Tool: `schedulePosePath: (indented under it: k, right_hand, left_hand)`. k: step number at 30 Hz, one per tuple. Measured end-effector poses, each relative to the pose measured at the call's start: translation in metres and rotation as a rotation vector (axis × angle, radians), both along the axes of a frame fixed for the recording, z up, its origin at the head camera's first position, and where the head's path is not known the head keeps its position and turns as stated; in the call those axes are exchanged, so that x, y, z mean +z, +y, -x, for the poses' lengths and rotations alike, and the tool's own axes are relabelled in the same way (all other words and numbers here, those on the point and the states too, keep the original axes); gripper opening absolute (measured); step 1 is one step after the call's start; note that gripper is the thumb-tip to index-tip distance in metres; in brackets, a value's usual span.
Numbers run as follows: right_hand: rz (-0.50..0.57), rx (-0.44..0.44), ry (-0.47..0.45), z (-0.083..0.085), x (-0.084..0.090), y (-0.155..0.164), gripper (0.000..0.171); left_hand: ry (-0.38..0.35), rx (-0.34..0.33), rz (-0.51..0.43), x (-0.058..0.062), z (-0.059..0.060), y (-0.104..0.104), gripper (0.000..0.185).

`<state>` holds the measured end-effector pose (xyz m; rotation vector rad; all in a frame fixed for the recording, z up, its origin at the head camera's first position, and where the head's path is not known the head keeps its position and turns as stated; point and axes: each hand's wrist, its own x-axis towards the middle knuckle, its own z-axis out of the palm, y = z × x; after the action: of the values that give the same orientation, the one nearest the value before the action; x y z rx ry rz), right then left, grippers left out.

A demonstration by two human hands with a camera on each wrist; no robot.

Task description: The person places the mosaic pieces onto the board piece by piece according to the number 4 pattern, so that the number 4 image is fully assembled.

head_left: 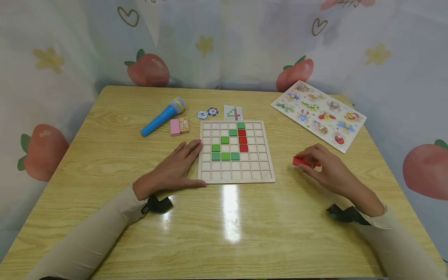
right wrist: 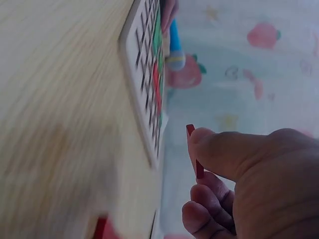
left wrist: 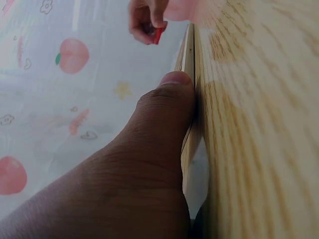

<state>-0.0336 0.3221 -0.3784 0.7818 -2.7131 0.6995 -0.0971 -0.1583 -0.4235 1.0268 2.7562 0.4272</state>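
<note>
While the left hand [head_left: 174,169] lies flat, fingers straight against the grid board [head_left: 236,177], the right hand [head_left: 327,169] pinches a red tile [head_left: 301,161] beside it; a blue microphone [head_left: 162,116] and animal puzzle [head_left: 317,114] lie behind. From the left wrist, the thumb [left wrist: 169,114] presses the board's edge. From the right wrist, the tile sits between thumb and fingers.

Head view: looks forward and down from above the table [head_left: 105,233], mid-distance, both forearms in frame. Left wrist view: very close, low along the tabletop, facing across the grid board [left wrist: 188,55] edge toward the right hand [left wrist: 147,20]. Right wrist view: close, low, facing back across the same grid board.
</note>
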Motion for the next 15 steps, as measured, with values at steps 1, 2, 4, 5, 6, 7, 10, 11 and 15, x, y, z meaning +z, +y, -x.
schedulePosePath:
  k: [1,2,4,5,6,7,10,11,15]
  right_hand:
    - [0.004,0.026,0.006,0.004,0.002,-0.008,0.042]
    - [0.01,0.053,0.007,0.007,0.004,-0.015,0.041]
    - [0.02,0.103,0.006,0.014,0.007,-0.03,0.038]
    - [0.022,0.124,0.001,0.017,0.009,-0.037,0.037]
    - [0.022,0.143,-0.003,0.02,0.009,-0.044,0.035]
    - [0.023,0.159,-0.013,0.023,0.011,-0.05,0.034]
    - [0.01,0.182,-0.052,0.032,0.012,-0.066,0.029]
    - [0.004,0.184,-0.067,0.034,0.012,-0.07,0.027]
    - [-0.019,0.179,-0.141,0.045,0.012,-0.087,0.022]
  left_hand:
    - [0.002,-0.002,-0.006,0.0,0.0,0.0,0.13]
    - [0.003,-0.003,-0.013,0.0,0.0,0.0,0.13]
    - [0.008,-0.005,-0.021,0.0,-0.001,0.001,0.13]
    - [0.009,-0.007,-0.025,0.001,-0.001,0.001,0.13]
    - [0.009,-0.009,-0.029,0.001,-0.001,0.001,0.13]
    - [0.007,-0.01,-0.034,0.001,-0.001,0.001,0.13]
    - [0.001,-0.009,-0.031,0.002,-0.001,0.001,0.131]
    - [0.0,-0.009,-0.03,0.002,-0.001,0.001,0.131]
    - [-0.003,-0.003,-0.016,0.003,-0.001,0.001,0.131]
